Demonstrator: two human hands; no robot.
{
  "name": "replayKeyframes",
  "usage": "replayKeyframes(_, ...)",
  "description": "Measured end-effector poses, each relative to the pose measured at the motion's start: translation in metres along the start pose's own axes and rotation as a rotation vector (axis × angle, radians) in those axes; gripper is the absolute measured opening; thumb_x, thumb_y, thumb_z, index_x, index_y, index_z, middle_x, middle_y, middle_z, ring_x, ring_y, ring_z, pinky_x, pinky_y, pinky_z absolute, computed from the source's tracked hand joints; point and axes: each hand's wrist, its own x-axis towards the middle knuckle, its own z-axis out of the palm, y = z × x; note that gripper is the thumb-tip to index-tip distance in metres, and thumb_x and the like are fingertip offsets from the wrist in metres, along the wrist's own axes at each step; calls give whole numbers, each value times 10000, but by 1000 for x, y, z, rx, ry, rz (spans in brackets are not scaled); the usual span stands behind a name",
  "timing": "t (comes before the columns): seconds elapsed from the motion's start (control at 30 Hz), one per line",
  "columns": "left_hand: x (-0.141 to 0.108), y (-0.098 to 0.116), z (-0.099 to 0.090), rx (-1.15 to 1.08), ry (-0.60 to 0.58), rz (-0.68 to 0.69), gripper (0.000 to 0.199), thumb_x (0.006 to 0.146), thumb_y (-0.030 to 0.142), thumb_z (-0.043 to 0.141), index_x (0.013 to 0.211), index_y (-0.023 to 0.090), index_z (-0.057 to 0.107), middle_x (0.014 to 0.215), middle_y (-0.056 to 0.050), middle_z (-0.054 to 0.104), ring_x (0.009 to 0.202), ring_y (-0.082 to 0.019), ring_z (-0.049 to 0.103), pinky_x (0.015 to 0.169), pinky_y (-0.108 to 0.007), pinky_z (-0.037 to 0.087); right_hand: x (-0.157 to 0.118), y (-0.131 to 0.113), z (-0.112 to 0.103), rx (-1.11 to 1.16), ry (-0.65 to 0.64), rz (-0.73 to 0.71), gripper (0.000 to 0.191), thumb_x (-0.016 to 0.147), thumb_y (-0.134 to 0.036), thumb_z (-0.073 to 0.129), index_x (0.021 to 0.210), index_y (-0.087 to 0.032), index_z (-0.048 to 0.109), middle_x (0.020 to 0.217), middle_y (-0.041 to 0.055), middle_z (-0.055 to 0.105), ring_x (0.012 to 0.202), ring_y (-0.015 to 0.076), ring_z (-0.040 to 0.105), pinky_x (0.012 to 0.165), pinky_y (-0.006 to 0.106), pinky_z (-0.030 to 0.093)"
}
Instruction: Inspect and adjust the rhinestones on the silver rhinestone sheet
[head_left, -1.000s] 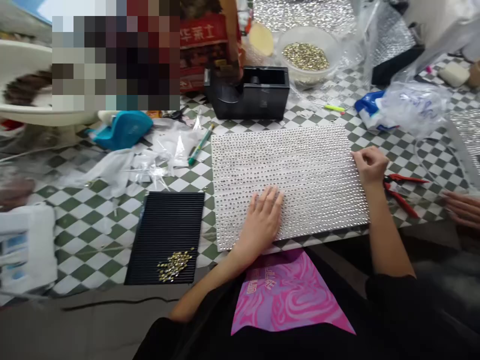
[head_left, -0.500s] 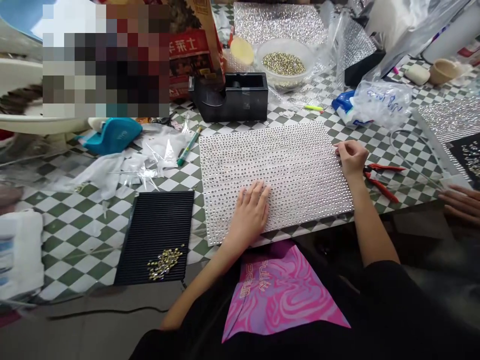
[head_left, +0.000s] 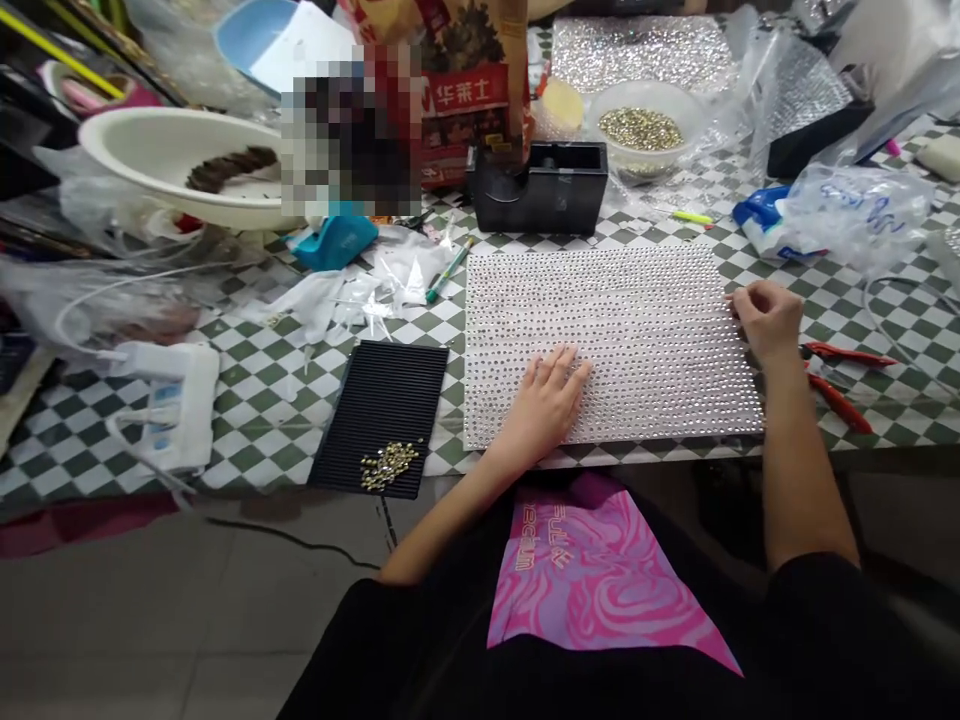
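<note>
A large sheet covered in rows of small silver rhinestones [head_left: 615,345] lies flat on the checkered table. My left hand [head_left: 551,395] rests palm down on its lower middle, fingers slightly spread and holding nothing. My right hand [head_left: 765,320] sits at the sheet's right edge with curled fingers, and whatever lies under them is hidden. Just right of that hand are red-handled pliers [head_left: 836,385]. Left of the sheet lies a black ribbed tray [head_left: 379,400] bearing a small heap of gold studs [head_left: 388,465].
A black tape dispenser [head_left: 536,190] and a bowl of gold studs [head_left: 641,135] stand beyond the sheet. Plastic bags [head_left: 855,215] lie at the right, and a white basin [head_left: 172,165] sits at the far left. The table's front edge runs just below the sheet.
The view has swung, so the table sits further right and higher in the picture, with more floor showing. The other person's hand at the right has left view. My hands stay on the sheet.
</note>
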Motion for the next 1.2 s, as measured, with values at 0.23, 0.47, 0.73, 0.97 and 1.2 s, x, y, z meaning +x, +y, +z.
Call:
replayKeyframes(0.23,-18,-13,-14,-3,-113,54,522,1090,290,336,1604,201,351,1709,-70,283,1593,-231,243,1296,-445,269,-12,-43,-39,5,-178,-76,193,953,-414,595,908,-274,720,983,69,737,939,304,709,893,508,556)
replayKeyframes(0.47,-31,-23,-13,-23,-126,47,534,1098,331,305,1624,234,307,1724,-46,233,1608,-232,190,1307,-471,251,-56,-136,65,-145,-637,-660,550,1011,-493,462,1487,-219,507,1585,95,461,1481,340,430,1225,637,390)
replayKeyframes(0.73,-49,-27,-10,-10,-93,-4,525,1095,325,301,1608,225,348,1717,-73,253,1600,-213,217,1308,-444,254,-76,-146,123,-397,-771,-916,637,1049,-468,322,1638,-277,173,1724,34,135,1614,255,133,1327,583,146)
replayKeyframes(0.97,-51,-25,-3,22,-43,-56,559,1079,312,303,1623,179,306,1709,-67,268,1596,-221,233,1312,-461,250,-78,-143,124,-411,-693,-947,640,1044,-454,330,1638,-294,154,1718,32,151,1604,248,185,1320,559,193)
replayKeyframes(1.2,-50,-25,0,38,-27,-58,595,1059,299,314,1633,149,264,1712,-77,246,1599,-230,222,1310,-485,245,-82,-147,124,-428,-691,-916,635,1046,-465,322,1635,-300,149,1721,19,141,1605,243,180,1325,534,187)
